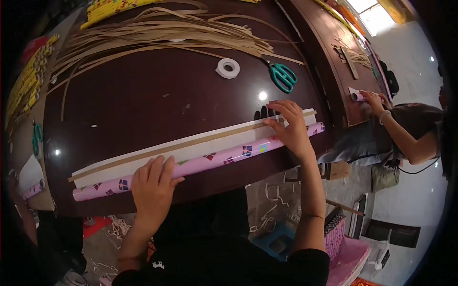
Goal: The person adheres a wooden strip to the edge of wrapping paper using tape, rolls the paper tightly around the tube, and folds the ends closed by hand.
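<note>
A pink patterned paper roll (200,159) lies along the table's near edge. Its white underside (188,147) is partly unrolled on the far side. Lengthwise over that white part runs a narrow tan strip (157,150), poking out slightly at both ends. My left hand (153,186) rests on the roll's left part, fingers stretched over it and nothing gripped. Toward the right end is my right hand (290,125), with fingers and thumb apart and the thumb by the tan strip. Whether its fingertips touch the table is hard to see.
Beyond the roll are white tape (228,68), green-handled scissors (283,77) and a heap of tan strips (167,35). Yellow rolls (31,81) and another pair of scissors (37,136) are at left. A person's hand (374,100) touches a pink roll (359,97) at right.
</note>
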{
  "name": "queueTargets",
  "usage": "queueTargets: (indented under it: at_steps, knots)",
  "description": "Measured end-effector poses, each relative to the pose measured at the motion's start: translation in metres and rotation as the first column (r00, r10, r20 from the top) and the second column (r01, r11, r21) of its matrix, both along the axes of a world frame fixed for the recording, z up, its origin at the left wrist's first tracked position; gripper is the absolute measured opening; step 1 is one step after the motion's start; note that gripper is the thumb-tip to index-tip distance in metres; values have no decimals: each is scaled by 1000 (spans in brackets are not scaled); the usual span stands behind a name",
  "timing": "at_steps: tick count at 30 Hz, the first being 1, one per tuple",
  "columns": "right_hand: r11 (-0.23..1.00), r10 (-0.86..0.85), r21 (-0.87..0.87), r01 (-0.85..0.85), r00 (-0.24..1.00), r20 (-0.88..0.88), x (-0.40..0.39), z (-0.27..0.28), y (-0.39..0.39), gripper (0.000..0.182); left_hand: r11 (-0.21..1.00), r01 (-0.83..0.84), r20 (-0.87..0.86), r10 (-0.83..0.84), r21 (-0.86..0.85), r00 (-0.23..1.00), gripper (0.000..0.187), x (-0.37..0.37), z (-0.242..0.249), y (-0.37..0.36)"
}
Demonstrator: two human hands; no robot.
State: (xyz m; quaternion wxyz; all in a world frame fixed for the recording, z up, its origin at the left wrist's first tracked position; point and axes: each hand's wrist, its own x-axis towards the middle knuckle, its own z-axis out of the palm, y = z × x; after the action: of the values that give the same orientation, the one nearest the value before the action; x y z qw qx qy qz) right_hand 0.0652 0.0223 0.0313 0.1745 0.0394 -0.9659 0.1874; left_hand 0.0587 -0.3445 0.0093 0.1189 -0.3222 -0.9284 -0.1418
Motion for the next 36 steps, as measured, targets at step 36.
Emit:
queueTargets:
  at_steps: [36]
  knots:
    - [928,372,-172,-330,828,419,-51,25,-93,52,995,78,-17,-77,65,997,45,4,-2,-3]
